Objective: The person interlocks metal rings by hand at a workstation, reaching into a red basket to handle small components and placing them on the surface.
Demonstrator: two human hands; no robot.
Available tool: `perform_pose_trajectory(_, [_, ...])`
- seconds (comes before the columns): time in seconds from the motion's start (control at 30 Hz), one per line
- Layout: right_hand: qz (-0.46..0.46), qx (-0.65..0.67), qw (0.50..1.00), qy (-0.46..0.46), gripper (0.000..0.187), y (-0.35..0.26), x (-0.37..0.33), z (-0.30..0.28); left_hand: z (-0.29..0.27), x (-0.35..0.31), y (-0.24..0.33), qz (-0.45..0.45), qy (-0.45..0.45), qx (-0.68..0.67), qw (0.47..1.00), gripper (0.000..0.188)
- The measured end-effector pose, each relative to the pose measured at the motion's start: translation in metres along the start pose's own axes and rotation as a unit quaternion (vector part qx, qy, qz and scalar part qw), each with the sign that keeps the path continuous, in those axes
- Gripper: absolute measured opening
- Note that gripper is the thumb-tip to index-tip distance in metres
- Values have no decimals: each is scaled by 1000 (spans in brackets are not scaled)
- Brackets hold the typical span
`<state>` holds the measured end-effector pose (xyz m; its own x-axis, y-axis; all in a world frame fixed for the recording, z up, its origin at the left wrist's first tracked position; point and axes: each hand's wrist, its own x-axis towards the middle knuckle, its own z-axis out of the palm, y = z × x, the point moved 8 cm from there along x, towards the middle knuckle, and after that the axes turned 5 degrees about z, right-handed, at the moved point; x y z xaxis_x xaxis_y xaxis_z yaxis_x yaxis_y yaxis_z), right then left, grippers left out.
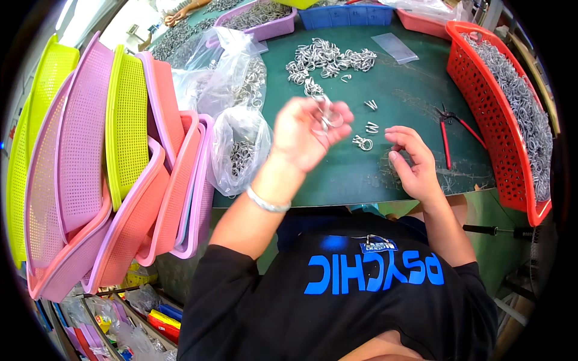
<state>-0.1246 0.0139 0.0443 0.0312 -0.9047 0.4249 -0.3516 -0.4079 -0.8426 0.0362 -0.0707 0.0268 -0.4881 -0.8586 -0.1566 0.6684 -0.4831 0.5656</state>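
My left hand [295, 135] is raised over the table, palm turned up and fingers curled. Several shiny metal rings [326, 120] lie in it, slightly blurred. My right hand [415, 162] hovers by the near table edge, thumb and fingers apart, with nothing visible between them. Between the hands, a small cluster of metal rings [363, 142] rests on the green table [415, 84]. Two small groups of bent metal pieces, one upper [371, 105] and one lower [371, 127], lie just beyond it. Farther back is a larger pile of silver rings [325, 57].
Red-handled pliers [447, 135] lie right, beside a red basket [481, 108] full of metal hooks. Clear plastic bags [223, 132] of metal parts stand left, next to stacked coloured baskets [90, 138]. A small clear bag [395, 48] and a blue bin [346, 17] are at the back.
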Motion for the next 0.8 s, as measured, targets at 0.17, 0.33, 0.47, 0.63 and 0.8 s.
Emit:
perform_pose_trajectory(0.17, [8,9,999,37,30,21,-5,-12,2,47,122,224,120,-2,967,27])
perform_pose_trajectory(0.33, [27,21,999,40,29,34,-10,-13,-32,73,245,357,254,130,890,22])
perform_pose_trajectory(0.47, [40,16,999,30,28,36,-7,-13,-42,53,284,414,452,284,737,36])
perform_pose_trajectory(0.63, [21,18,999,19,26,32,-7,-10,-81,70,324,226,501,659,513,54])
perform_pose_trajectory(0.8, [17,6,1000,15,25,33,-7,-15,-7,95,266,275,384,833,287,39])
